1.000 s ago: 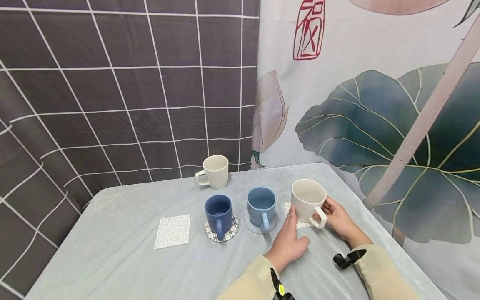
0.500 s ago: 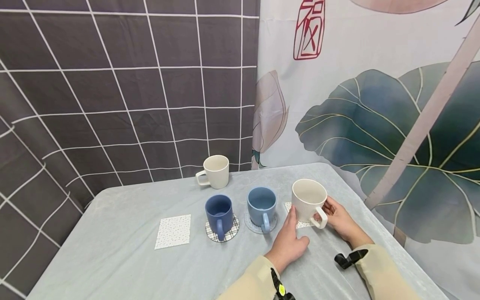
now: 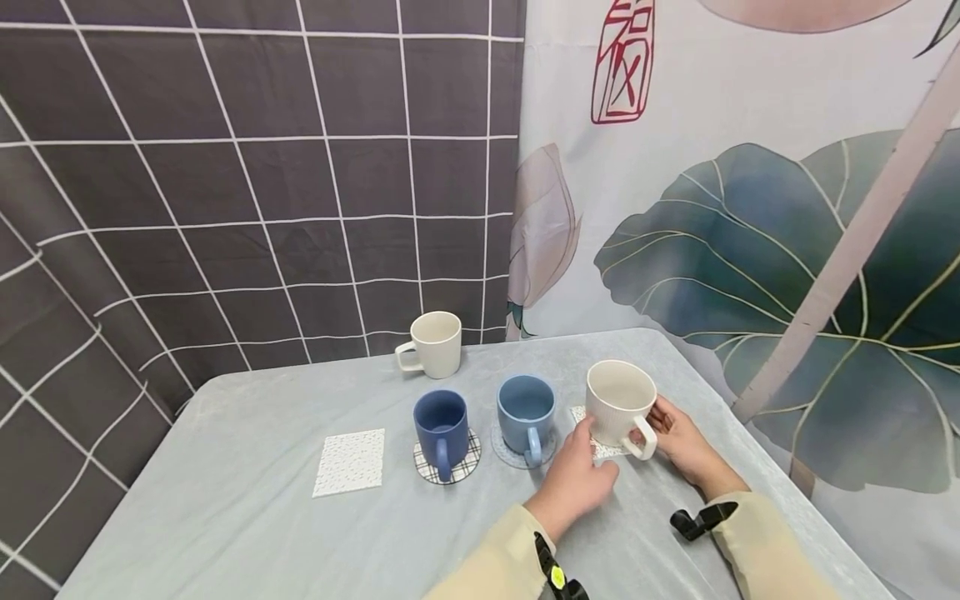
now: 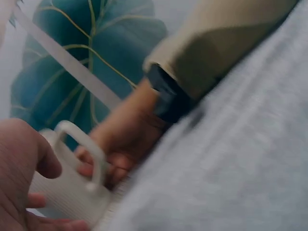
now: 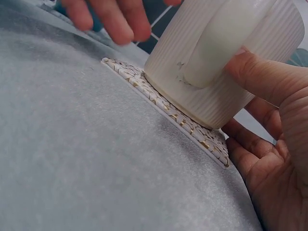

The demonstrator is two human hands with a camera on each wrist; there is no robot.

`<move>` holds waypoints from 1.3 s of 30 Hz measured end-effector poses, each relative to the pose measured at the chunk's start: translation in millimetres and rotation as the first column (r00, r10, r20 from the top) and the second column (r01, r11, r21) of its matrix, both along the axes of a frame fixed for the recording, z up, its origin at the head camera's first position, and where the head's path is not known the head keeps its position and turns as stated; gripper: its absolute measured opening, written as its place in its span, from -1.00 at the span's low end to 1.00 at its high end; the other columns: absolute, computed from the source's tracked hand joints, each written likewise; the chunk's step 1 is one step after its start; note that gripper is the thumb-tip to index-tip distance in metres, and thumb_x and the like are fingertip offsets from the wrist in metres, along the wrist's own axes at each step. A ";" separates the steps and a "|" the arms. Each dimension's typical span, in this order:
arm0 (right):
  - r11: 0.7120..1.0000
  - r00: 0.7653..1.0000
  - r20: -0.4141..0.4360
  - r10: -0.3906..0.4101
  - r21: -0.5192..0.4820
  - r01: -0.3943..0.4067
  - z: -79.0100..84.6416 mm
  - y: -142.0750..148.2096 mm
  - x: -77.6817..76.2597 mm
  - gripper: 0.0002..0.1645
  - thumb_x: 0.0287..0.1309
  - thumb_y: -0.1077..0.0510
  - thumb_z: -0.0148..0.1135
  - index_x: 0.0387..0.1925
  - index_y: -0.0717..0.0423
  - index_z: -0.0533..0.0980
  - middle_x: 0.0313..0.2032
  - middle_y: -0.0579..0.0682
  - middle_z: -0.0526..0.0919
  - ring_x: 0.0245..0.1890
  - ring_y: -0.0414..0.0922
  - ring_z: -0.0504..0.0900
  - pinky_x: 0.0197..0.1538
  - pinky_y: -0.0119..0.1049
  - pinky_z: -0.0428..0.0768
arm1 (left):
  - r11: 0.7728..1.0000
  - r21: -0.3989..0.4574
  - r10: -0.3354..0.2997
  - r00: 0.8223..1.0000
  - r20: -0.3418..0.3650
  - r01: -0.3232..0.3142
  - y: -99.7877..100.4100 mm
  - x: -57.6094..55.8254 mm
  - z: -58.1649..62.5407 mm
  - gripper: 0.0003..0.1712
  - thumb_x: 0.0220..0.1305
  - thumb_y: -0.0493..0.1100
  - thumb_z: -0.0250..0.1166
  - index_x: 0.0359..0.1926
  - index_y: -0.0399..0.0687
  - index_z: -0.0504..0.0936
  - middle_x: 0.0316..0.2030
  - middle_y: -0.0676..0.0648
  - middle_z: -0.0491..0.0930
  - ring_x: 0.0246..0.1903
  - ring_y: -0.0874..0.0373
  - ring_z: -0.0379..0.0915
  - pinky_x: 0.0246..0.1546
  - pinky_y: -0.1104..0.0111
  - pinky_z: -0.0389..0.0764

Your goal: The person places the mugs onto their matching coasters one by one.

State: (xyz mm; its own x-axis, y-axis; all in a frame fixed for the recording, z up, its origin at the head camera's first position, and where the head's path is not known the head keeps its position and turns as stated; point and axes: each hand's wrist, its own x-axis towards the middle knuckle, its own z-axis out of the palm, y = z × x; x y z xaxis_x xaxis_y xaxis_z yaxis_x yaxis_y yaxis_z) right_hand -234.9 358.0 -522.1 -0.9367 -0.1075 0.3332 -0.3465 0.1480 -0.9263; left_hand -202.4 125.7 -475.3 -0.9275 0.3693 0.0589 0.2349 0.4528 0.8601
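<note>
A ribbed white mug (image 3: 617, 408) stands upright on a white patterned square coaster (image 5: 168, 108) at the table's right side, its handle toward the person. My right hand (image 3: 681, 440) holds this mug from the right. In the right wrist view, the thumb lies against the mug beside the handle, and the other fingers are low by its base and the coaster's edge. My left hand (image 3: 573, 483) is at the mug's left. Its fingers (image 5: 113, 21) are extended and apart from the mug in the right wrist view. The left wrist view is blurred.
A light blue mug (image 3: 525, 417) stands on a round coaster (image 3: 501, 450), left of my left hand. Farther left are a dark blue mug (image 3: 438, 429) on a plaid round coaster (image 3: 468, 462) and a square coaster (image 3: 349, 462). Another white mug (image 3: 437, 346) stands at the back.
My left hand has drawn back slightly from the white mug, down and left. The right hand and the mugs keep their places; the head view has shifted a little.
</note>
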 end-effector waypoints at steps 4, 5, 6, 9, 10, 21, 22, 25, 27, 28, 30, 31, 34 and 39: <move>1.000 1.000 -0.010 0.006 -0.013 -0.006 0.9 -0.2 1.9 -0.05 0.09 0.55 0.30 0.42 0.62 0.02 0.19 -0.21 0.50 0.17 -0.47 0.48 0.17 -0.62 0.43 | 0.992 -0.088 -0.090 0.995 -0.048 0.086 -10.8 -2.0 22.4 -0.66 0.22 -0.09 0.25 0.03 0.06 0.60 -0.22 0.11 0.62 -0.31 0.32 0.50 -0.27 0.41 0.53; 1.000 1.000 -0.008 0.004 -0.009 -0.005 1.0 -0.1 2.0 -0.05 0.10 0.54 0.30 0.43 0.61 0.01 0.19 -0.22 0.50 0.17 -0.48 0.47 0.17 -0.62 0.42 | 0.987 -0.112 -0.126 0.990 -0.060 0.118 -14.4 -2.1 29.3 -0.76 0.25 -0.08 0.25 -0.06 0.08 0.63 -0.28 0.16 0.61 -0.37 0.35 0.48 -0.33 0.44 0.51; 1.000 1.000 -0.006 -0.003 -0.004 0.003 1.4 -0.1 2.4 -0.05 0.10 0.53 0.30 0.43 0.61 0.02 0.19 -0.22 0.49 0.17 -0.49 0.47 0.17 -0.63 0.41 | 0.980 -0.128 -0.165 0.983 -0.077 0.154 -18.3 -2.4 35.7 -0.84 0.27 -0.08 0.23 -0.15 0.08 0.63 -0.38 0.19 0.58 -0.45 0.36 0.46 -0.40 0.47 0.48; 1.000 1.000 0.001 -0.009 0.005 0.009 1.9 -0.8 2.8 -0.03 0.09 0.51 0.32 0.44 0.60 0.01 0.19 -0.28 0.48 0.17 -0.51 0.46 0.17 -0.65 0.40 | 0.962 -0.121 -0.256 0.964 -0.075 0.246 -31.1 -2.0 58.5 -0.90 0.33 -0.07 0.19 -0.29 0.10 0.62 -0.55 0.22 0.53 -0.59 0.38 0.45 -0.52 0.50 0.44; 1.000 1.000 0.005 -0.017 0.009 0.017 1.6 -0.9 2.6 -0.03 0.09 0.51 0.33 0.44 0.60 0.01 0.18 -0.29 0.48 0.16 -0.52 0.46 0.17 -0.65 0.40 | 0.956 -0.100 -0.283 0.957 -0.066 0.276 -35.4 -2.4 66.3 -0.88 0.35 -0.08 0.18 -0.30 0.09 0.62 -0.56 0.22 0.53 -0.60 0.38 0.46 -0.53 0.50 0.46; 0.998 1.000 0.014 -0.024 0.050 0.024 2.7 -3.4 2.5 -0.02 0.12 0.49 0.31 0.46 0.58 -0.01 0.32 0.67 0.15 0.18 -0.54 0.42 0.17 -0.68 0.36 | 0.953 0.005 -0.300 0.944 -0.133 0.304 -84.0 -25.2 130.1 -0.80 0.43 -0.16 0.10 -0.19 0.00 0.68 -0.43 0.12 0.66 -0.50 0.27 0.59 -0.45 0.45 0.59; 0.999 1.000 0.009 -0.020 0.046 0.020 3.2 -3.4 2.9 -0.02 0.12 0.50 0.30 0.45 0.59 -0.02 0.32 0.66 0.16 0.18 -0.53 0.42 0.17 -0.68 0.37 | 0.958 0.008 -0.284 0.949 -0.139 0.288 -88.7 -28.1 133.9 -0.79 0.43 -0.16 0.10 -0.19 0.00 0.69 -0.42 0.11 0.67 -0.50 0.26 0.60 -0.45 0.43 0.59; 0.999 1.000 0.001 -0.017 0.032 0.017 3.1 -2.6 3.3 -0.03 0.11 0.51 0.29 0.45 0.59 -0.01 0.32 0.37 0.36 0.18 -0.52 0.44 0.17 -0.67 0.37 | 0.972 -0.002 -0.230 0.957 -0.176 0.234 -103.5 -37.6 141.4 -0.77 0.42 -0.16 0.08 -0.19 0.01 0.69 -0.42 0.10 0.68 -0.48 0.26 0.60 -0.45 0.39 0.61; 0.999 1.000 0.001 -0.014 0.031 0.014 2.6 -2.0 3.1 -0.03 0.12 0.50 0.30 0.45 0.58 0.00 0.30 0.06 0.45 0.19 -0.52 0.44 0.18 -0.66 0.37 | 0.982 -0.010 -0.187 0.958 -0.217 0.190 -114.8 -43.8 143.8 -0.77 0.41 -0.16 0.08 -0.20 0.01 0.70 -0.41 0.10 0.69 -0.45 0.26 0.60 -0.42 0.38 0.61; 0.999 1.000 0.001 -0.012 0.033 0.012 2.2 -1.9 2.9 -0.03 0.13 0.50 0.30 0.45 0.58 0.00 0.27 -0.08 0.46 0.19 -0.52 0.43 0.18 -0.66 0.37 | 0.985 -0.014 -0.168 0.956 -0.240 0.169 -121.0 -47.0 144.3 -0.77 0.41 -0.17 0.08 -0.20 0.01 0.70 -0.41 0.09 0.70 -0.44 0.26 0.60 -0.41 0.37 0.61; 1.000 1.000 0.004 -0.006 0.025 0.006 1.8 -2.0 2.4 -0.03 0.13 0.49 0.31 0.45 0.57 0.00 0.23 -0.22 0.46 0.19 -0.51 0.44 0.18 -0.65 0.39 | 0.991 -0.017 -0.129 0.951 -0.281 0.129 -134.2 -53.0 143.7 -0.76 0.40 -0.18 0.08 -0.19 -0.01 0.70 -0.42 0.09 0.70 -0.43 0.25 0.60 -0.39 0.36 0.60; 1.000 1.000 0.006 -0.002 0.022 0.002 1.8 -2.1 2.3 -0.03 0.13 0.49 0.31 0.46 0.57 0.00 0.23 -0.24 0.47 0.19 -0.50 0.44 0.18 -0.65 0.39 | 0.994 -0.016 -0.109 0.949 -0.297 0.109 -141.4 -56.0 142.4 -0.77 0.40 -0.19 0.08 -0.19 -0.01 0.69 -0.42 0.09 0.70 -0.43 0.25 0.59 -0.39 0.36 0.60; 1.000 1.000 0.011 -0.001 0.020 0.001 2.4 -2.6 2.5 -0.02 0.13 0.48 0.31 0.46 0.56 -0.01 0.25 -0.17 0.46 0.19 -0.50 0.45 0.18 -0.64 0.39 | 0.999 -0.010 -0.053 0.944 -0.327 0.052 -164.9 -63.9 136.9 -0.77 0.40 -0.20 0.07 -0.18 0.00 0.68 -0.42 0.07 0.69 -0.45 0.23 0.59 -0.39 0.33 0.61; 1.000 1.000 0.018 -0.010 0.024 0.010 3.3 -1.7 3.7 0.00 0.12 0.47 0.33 0.46 0.57 -0.03 0.25 -0.15 0.46 0.18 -0.52 0.44 0.17 -0.66 0.38 | 0.995 -0.063 0.049 0.928 -0.369 -0.078 -208.0 -74.6 122.3 -0.80 0.36 -0.19 0.11 -0.20 0.02 0.68 -0.40 0.08 0.71 -0.41 0.20 0.62 -0.30 0.27 0.61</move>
